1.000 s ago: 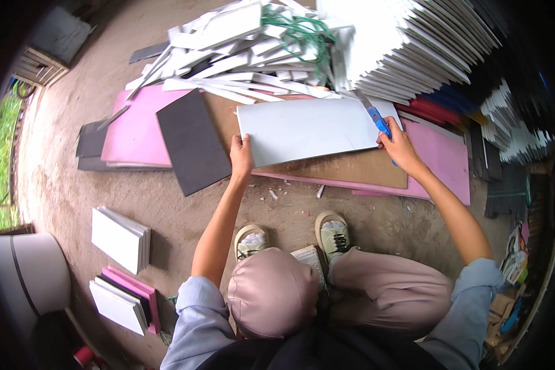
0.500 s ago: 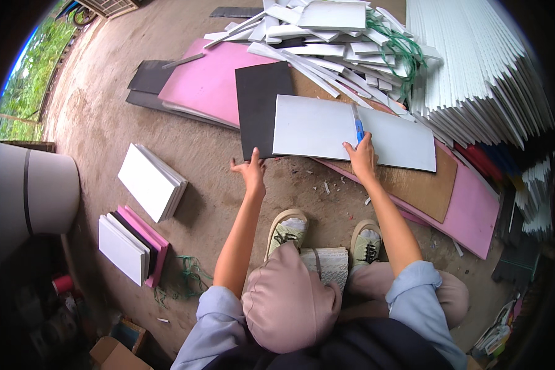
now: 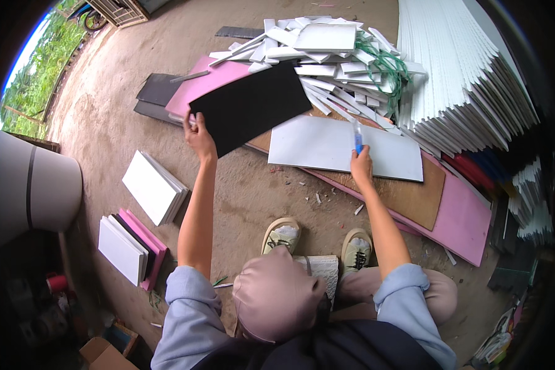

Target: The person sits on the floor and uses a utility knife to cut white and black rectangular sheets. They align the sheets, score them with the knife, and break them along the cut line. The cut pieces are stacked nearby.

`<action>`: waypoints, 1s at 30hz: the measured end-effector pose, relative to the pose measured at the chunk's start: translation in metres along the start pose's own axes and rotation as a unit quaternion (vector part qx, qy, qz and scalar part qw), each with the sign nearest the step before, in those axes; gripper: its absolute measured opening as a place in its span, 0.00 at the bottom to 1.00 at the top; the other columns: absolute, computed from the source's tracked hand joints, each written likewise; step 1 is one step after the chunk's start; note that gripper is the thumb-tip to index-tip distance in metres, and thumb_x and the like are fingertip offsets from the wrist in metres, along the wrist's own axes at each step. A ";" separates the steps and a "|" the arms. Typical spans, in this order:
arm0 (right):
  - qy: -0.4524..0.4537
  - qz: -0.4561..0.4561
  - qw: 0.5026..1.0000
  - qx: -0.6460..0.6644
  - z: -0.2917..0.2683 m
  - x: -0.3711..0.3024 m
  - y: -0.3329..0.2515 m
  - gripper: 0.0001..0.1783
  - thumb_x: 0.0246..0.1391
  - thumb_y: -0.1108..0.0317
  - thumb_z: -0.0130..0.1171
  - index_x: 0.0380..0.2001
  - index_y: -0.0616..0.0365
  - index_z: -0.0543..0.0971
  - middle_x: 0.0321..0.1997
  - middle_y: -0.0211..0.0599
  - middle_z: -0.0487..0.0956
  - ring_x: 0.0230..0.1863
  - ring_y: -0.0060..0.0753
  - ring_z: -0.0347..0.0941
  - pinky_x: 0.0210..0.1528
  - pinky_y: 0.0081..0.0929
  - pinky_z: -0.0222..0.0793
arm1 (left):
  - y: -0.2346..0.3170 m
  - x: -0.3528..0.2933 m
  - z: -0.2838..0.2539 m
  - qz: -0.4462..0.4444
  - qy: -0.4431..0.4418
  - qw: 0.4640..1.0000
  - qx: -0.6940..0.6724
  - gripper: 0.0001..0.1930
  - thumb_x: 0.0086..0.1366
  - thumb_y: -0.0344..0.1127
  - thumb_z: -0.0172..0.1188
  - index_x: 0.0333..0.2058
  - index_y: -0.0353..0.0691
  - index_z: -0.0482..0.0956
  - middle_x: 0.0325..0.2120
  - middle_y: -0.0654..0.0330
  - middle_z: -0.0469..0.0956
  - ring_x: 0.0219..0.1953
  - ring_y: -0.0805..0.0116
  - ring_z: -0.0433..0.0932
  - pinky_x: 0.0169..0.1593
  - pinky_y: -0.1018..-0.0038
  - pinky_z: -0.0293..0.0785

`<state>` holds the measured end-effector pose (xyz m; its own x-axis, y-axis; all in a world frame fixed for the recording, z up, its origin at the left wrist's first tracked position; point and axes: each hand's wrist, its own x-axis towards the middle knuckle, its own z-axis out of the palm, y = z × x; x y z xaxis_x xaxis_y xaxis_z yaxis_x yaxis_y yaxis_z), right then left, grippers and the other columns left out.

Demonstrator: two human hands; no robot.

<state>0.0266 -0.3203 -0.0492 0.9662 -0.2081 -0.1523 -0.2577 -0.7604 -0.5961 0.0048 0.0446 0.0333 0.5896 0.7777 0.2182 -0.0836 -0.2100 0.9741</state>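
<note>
My left hand (image 3: 200,137) grips the near left edge of a black foam sheet (image 3: 250,110), raised and tilted above the pink sheet (image 3: 213,77). Closed around a blue utility knife (image 3: 358,139), my right hand (image 3: 362,163) rests by the near edge of a white foam sheet (image 3: 317,145). The knife points away from me, over that white sheet. Under the white sheet lies a brown board (image 3: 428,188), and beneath that a larger pink sheet (image 3: 468,231).
A heap of white offcuts (image 3: 327,55) with green twine (image 3: 385,71) lies beyond the boards. Tall stacked white sheets (image 3: 450,74) stand at right. On the left floor are white pieces (image 3: 151,188) and a white, black and pink stack (image 3: 123,250). A large grey roll (image 3: 49,188) is far left.
My left hand has taken hold of the black sheet and lifted it, swinging it leftward and tilting it. My right hand still holds the knife near the white sheet.
</note>
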 end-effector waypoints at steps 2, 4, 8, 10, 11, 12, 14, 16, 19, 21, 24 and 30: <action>0.052 0.004 0.999 0.007 -0.015 0.000 -0.003 0.16 0.52 0.66 0.45 0.41 0.63 0.59 0.32 0.59 0.73 0.36 0.59 0.70 0.37 0.49 0.63 | -0.018 0.003 0.003 -0.050 -0.042 0.998 -0.010 0.16 0.58 0.39 0.56 0.44 0.40 0.73 0.27 0.65 0.73 0.29 0.78 0.69 0.32 0.82 0.65; 0.092 0.009 0.996 0.009 -0.034 0.013 0.036 0.18 0.52 0.66 0.45 0.44 0.61 0.58 0.33 0.59 0.72 0.35 0.60 0.69 0.36 0.49 0.63 | -0.026 -0.027 0.037 -0.096 -0.115 0.989 0.016 0.18 0.58 0.38 0.56 0.46 0.39 0.72 0.31 0.62 0.75 0.33 0.76 0.70 0.37 0.80 0.67; 0.160 -0.027 0.986 -0.046 -0.051 0.021 0.075 0.20 0.51 0.68 0.47 0.47 0.61 0.58 0.40 0.57 0.64 0.35 0.60 0.68 0.36 0.46 0.64 | -0.038 -0.065 0.076 -0.188 -0.205 0.960 0.022 0.21 0.59 0.38 0.53 0.49 0.34 0.68 0.39 0.56 0.74 0.40 0.73 0.71 0.45 0.78 0.64; 0.152 -0.030 0.987 -0.047 -0.054 0.022 0.087 0.21 0.51 0.68 0.47 0.47 0.62 0.58 0.40 0.57 0.63 0.35 0.60 0.68 0.36 0.46 0.65 | -0.044 -0.075 0.087 -0.209 -0.227 0.950 0.052 0.22 0.59 0.38 0.52 0.50 0.30 0.66 0.43 0.53 0.73 0.44 0.70 0.70 0.49 0.77 0.62; 0.159 -0.044 0.985 -0.044 -0.055 0.024 0.091 0.22 0.50 0.67 0.50 0.48 0.61 0.59 0.40 0.55 0.63 0.37 0.58 0.68 0.36 0.45 0.65 | -0.052 -0.077 0.092 -0.193 -0.228 0.952 0.066 0.22 0.59 0.39 0.52 0.50 0.32 0.67 0.43 0.50 0.72 0.45 0.67 0.71 0.50 0.76 0.62; 0.155 -0.034 0.983 -0.094 -0.057 0.023 0.097 0.23 0.49 0.67 0.50 0.48 0.61 0.59 0.41 0.55 0.63 0.38 0.57 0.67 0.37 0.45 0.65 | -0.055 -0.081 0.096 -0.157 -0.224 0.954 0.121 0.21 0.59 0.39 0.53 0.48 0.34 0.68 0.41 0.50 0.74 0.42 0.66 0.72 0.48 0.76 0.64; 0.138 -0.020 0.973 -0.186 -0.057 0.021 0.097 0.24 0.49 0.66 0.52 0.48 0.61 0.60 0.42 0.53 0.63 0.41 0.54 0.66 0.38 0.44 0.65 | -0.055 -0.084 0.096 -0.081 -0.211 0.945 0.235 0.18 0.58 0.39 0.53 0.46 0.38 0.72 0.35 0.49 0.76 0.36 0.65 0.76 0.43 0.74 0.68; 0.159 -0.021 0.946 -0.281 -0.056 0.009 0.061 0.25 0.47 0.64 0.54 0.48 0.62 0.63 0.42 0.50 0.65 0.44 0.48 0.62 0.43 0.42 0.63 | -0.059 -0.073 0.079 0.115 -0.178 0.904 0.372 0.16 0.58 0.37 0.54 0.44 0.38 0.73 0.35 0.49 0.76 0.35 0.63 0.77 0.41 0.72 0.70; 0.171 -0.155 0.956 -0.181 -0.051 0.013 0.051 0.21 0.48 0.65 0.54 0.45 0.62 0.68 0.37 0.45 0.67 0.40 0.42 0.65 0.42 0.38 0.63 | -0.059 -0.073 0.060 0.082 -0.241 0.907 0.335 0.14 0.58 0.35 0.54 0.42 0.36 0.75 0.36 0.49 0.74 0.34 0.62 0.77 0.38 0.71 0.72; 0.077 -0.100 0.991 -0.051 -0.039 0.019 0.042 0.18 0.48 0.65 0.54 0.43 0.62 0.70 0.36 0.43 0.69 0.36 0.39 0.68 0.40 0.35 0.65 | -0.059 -0.076 0.043 0.035 -0.294 0.911 0.287 0.13 0.57 0.34 0.55 0.41 0.36 0.76 0.37 0.50 0.74 0.33 0.63 0.77 0.36 0.72 0.73; 0.047 -0.070 0.996 0.009 -0.019 0.026 0.042 0.17 0.48 0.63 0.54 0.40 0.62 0.74 0.33 0.43 0.73 0.31 0.35 0.72 0.37 0.30 0.67 | -0.054 -0.084 0.035 0.009 -0.361 0.902 0.239 0.15 0.57 0.35 0.54 0.44 0.41 0.74 0.40 0.53 0.73 0.38 0.63 0.75 0.41 0.73 0.70; 0.030 -0.029 0.998 0.043 -0.016 0.032 0.052 0.19 0.45 0.64 0.58 0.41 0.61 0.74 0.35 0.42 0.77 0.33 0.32 0.74 0.38 0.26 0.68 | -0.060 -0.078 0.034 0.013 -0.385 0.891 0.241 0.17 0.56 0.35 0.56 0.45 0.40 0.73 0.43 0.54 0.70 0.36 0.66 0.75 0.40 0.73 0.71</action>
<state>0.0438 -0.3760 -0.0727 0.9764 -0.2043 -0.0703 -0.1982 -0.7172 -0.6681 -0.0089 -0.0231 -0.0442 0.9842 0.1712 -0.0445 0.1395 -0.5967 0.7903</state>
